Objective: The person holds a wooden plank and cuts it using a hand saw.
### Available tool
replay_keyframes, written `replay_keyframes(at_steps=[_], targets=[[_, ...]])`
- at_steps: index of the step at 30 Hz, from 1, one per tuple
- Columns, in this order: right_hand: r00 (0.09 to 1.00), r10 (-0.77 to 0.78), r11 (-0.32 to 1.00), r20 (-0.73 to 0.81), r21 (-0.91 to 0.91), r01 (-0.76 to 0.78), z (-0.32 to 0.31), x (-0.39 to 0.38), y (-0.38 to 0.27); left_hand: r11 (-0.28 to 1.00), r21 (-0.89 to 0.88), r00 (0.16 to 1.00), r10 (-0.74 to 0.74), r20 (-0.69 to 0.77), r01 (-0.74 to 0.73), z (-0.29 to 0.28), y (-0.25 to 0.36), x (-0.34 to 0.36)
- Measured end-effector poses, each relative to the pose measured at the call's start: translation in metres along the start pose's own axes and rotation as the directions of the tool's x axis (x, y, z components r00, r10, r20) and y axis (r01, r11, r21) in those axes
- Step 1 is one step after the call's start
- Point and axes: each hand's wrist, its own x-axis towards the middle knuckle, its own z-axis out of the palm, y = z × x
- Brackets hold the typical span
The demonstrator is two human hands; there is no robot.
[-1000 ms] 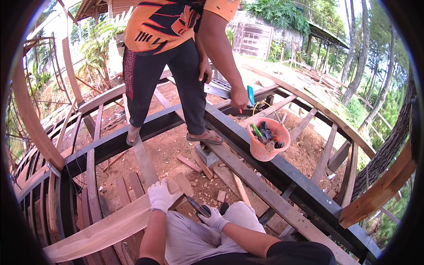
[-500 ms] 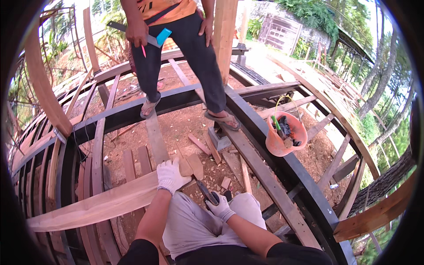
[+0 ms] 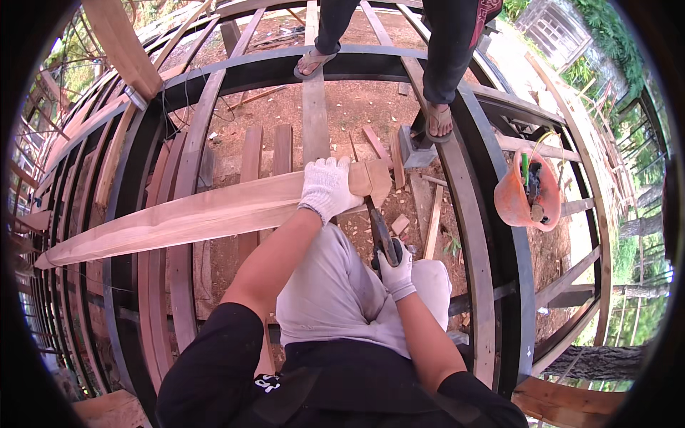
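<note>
A long, pale wooden beam (image 3: pixel 214 207) runs from the far left to in front of my knees. My left hand (image 3: pixel 330 188), in a white knit glove, is closed over its top near the right end. Beside it, my right hand (image 3: pixel 394 267), gloved with dark patches, grips the handle of a handsaw (image 3: pixel 379 227). The dark saw blade slants up and away to the beam, just right of my left hand, and seems to sit in a cut there. A short end of the beam (image 3: pixel 379 177) stands beyond the blade.
A co-worker's sandalled feet (image 3: pixel 439 123) rest on the frame ahead. Black steel beams (image 3: pixel 485 171) and wooden joists (image 3: pixel 314 114) span bare earth, with gaps between. An orange bucket (image 3: pixel 510 192) of tools hangs or stands at right. Offcuts and chips lie below.
The view has tipped downward and shifted, so the co-worker's upper body and the square held there are out of sight. Both my hands keep their grips on beam and saw.
</note>
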Motion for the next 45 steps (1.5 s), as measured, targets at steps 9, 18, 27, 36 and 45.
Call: replay_keyframes(at_steps=[9, 18, 27, 36, 45], targets=[[0.998, 0.059, 0.996, -0.007, 0.072, -0.058, 0.016, 0.044, -0.001, 0.997, 0.070, 1.000, 0.014, 0.025, -0.016, 0.000, -0.016, 0.039], [0.958, -0.191, 0.954, -0.216, -0.270, 0.129, 0.003, 0.024, -0.020, 0.998, 0.066, 1.000, 0.006, 0.030, -0.008, 0.002, -0.020, 0.056], [0.961, 0.269, 0.962, 0.065, 0.017, -0.271, -0.049, -0.037, -0.052, 0.997, 0.068, 0.999, -0.020, -0.031, 0.022, 0.000, -0.025, 0.054], [0.962, -0.173, 0.940, -0.211, -0.326, 0.098, 0.004, 0.034, 0.004, 0.998, 0.069, 1.000, 0.003, 0.030, -0.005, 0.004, -0.021, 0.058], [0.975, -0.183, 0.965, -0.123, -0.213, 0.154, -0.013, 0.008, -0.016, 0.996, 0.079, 0.999, -0.032, 0.017, 0.030, 0.002, -0.020, 0.054]])
